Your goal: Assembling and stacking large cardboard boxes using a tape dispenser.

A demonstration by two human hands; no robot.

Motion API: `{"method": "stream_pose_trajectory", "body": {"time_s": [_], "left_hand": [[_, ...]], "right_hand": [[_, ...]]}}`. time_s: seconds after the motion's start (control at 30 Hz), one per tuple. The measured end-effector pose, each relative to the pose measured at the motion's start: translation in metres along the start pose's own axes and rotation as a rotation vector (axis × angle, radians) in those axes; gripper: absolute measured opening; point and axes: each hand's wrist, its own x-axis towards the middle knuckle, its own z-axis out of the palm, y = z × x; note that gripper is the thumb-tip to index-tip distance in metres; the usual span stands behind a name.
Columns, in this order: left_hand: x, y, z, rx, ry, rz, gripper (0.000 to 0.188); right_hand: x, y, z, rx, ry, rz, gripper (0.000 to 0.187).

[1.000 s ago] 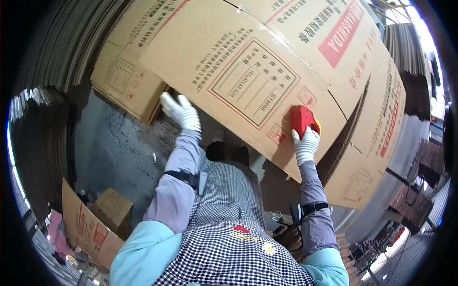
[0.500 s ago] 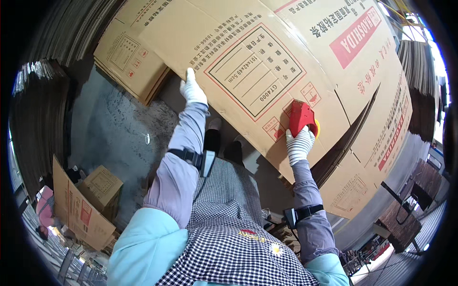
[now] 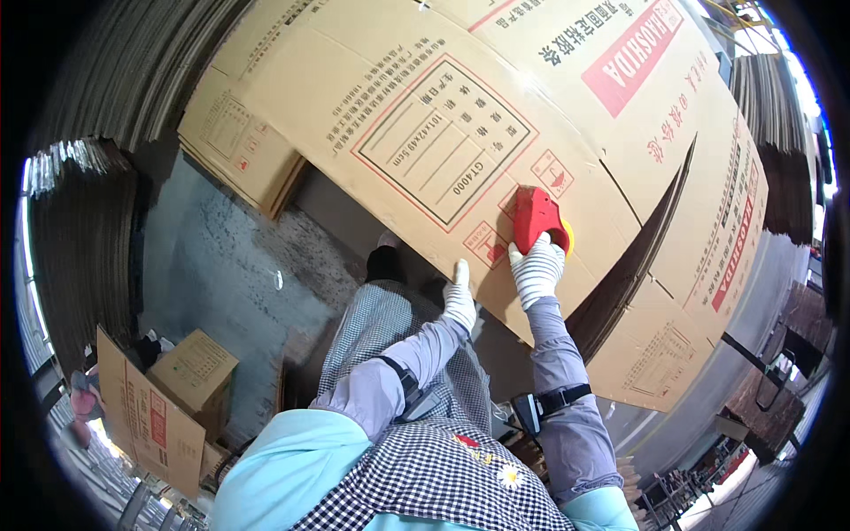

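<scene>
A large flattened cardboard carton (image 3: 354,199) with red and black print lies across the work area in front of me. My right hand (image 3: 537,268), in a white striped glove, is closed around a red tape dispenser (image 3: 535,217). A yellow roll shows at the dispenser's right side, and the tool rests over the carton near its near edge. To its left, my gloved left hand (image 3: 459,299) is at the near edge, thumb laid over the top face. Its other fingers are mostly hidden, seemingly beneath the edge. A dark gap (image 3: 633,274) opens between carton layers on the right.
Further flat cartons (image 3: 235,146) lie at the far left. Tall cardboard stacks stand on the left (image 3: 84,239) and far right (image 3: 770,150). An upright carton panel (image 3: 150,416) and a box (image 3: 195,367) are at the lower left, near another person (image 3: 86,403).
My left hand has moved from farther up the carton's left edge, rightward and nearer to me, close to my right hand. The tape dispenser stays in my right hand, slightly left in the picture.
</scene>
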Motion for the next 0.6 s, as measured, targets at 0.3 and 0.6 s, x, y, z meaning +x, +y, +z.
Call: {"method": "stream_pose_trajectory", "body": {"time_s": [0.3,0.6], "left_hand": [[0.224,0.388,-0.140,-0.143,0.171,0.556,0.068],[0.244,0.612,-0.090,1.373,0.281,0.916,0.077]], "right_hand": [[-0.156,0.083,0.045,1.173,0.118,0.478,0.053],[-0.250,0.042,0.248,1.862,0.059,1.662,0.049]]}}
